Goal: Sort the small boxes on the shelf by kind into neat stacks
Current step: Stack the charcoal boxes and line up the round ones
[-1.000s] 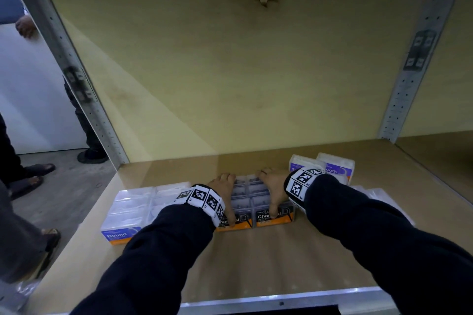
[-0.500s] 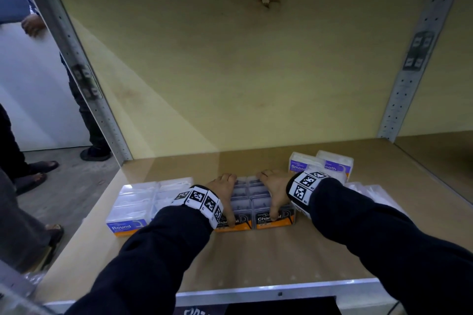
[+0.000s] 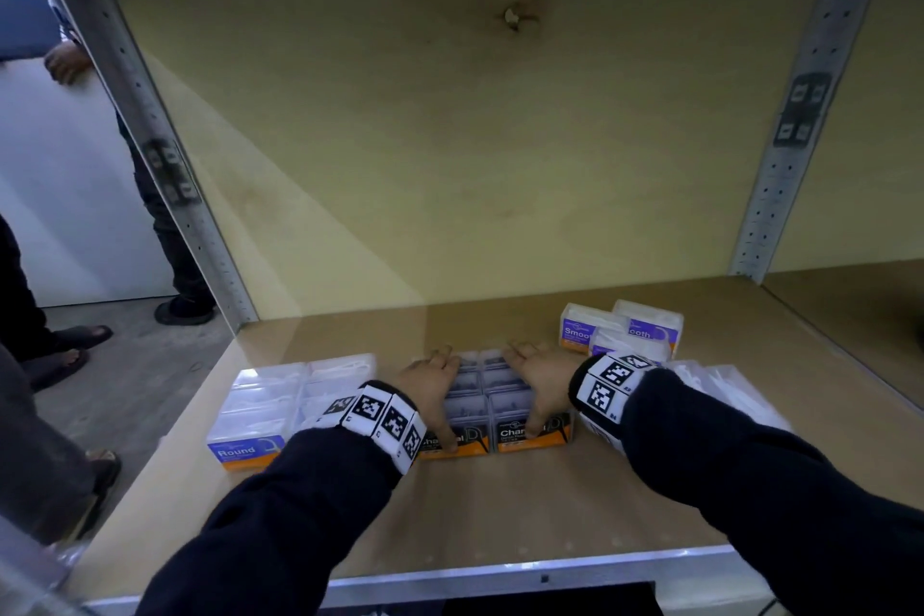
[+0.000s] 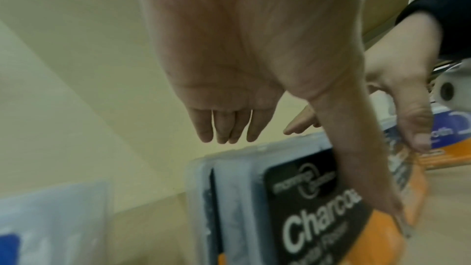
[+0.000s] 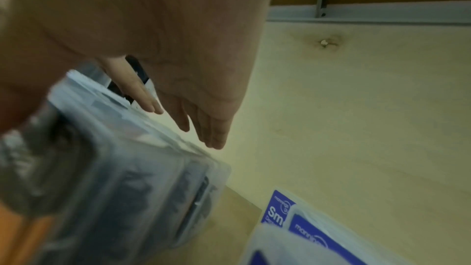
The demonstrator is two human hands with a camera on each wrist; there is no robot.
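— Where are the charcoal boxes (image 3: 492, 403)?
— In the middle of the shelf (image 3: 500, 505), a block two boxes wide running toward the back wall, black-and-orange labels facing the front edge.

— And the hands?
— One on each side of that block. The left hand (image 3: 431, 378) lies along its left flank, fingers straight and pointing toward the back, the thumb reaching down over the front label. The right hand (image 3: 542, 378) mirrors it on the right flank, its thumb on the other front label. The hands stay apart, with the block between them, pressing flat against it rather than curling round any one box.

— What do the wrist views add?
— The left wrist view shows the left hand (image 4: 229, 63) with fingers together and extended, its thumb down on the "Charcoal" label of the charcoal boxes (image 4: 305, 209). The right wrist view shows the right hand (image 5: 178, 57) likewise stretched out above the charcoal boxes (image 5: 122, 188).

— What else is on the shelf?
— The round boxes (image 3: 280, 408), clear with a blue-and-orange label, lie just left of the left wrist. The smooth boxes (image 3: 620, 330), purple-labelled, stand behind the right wrist, toward the back.
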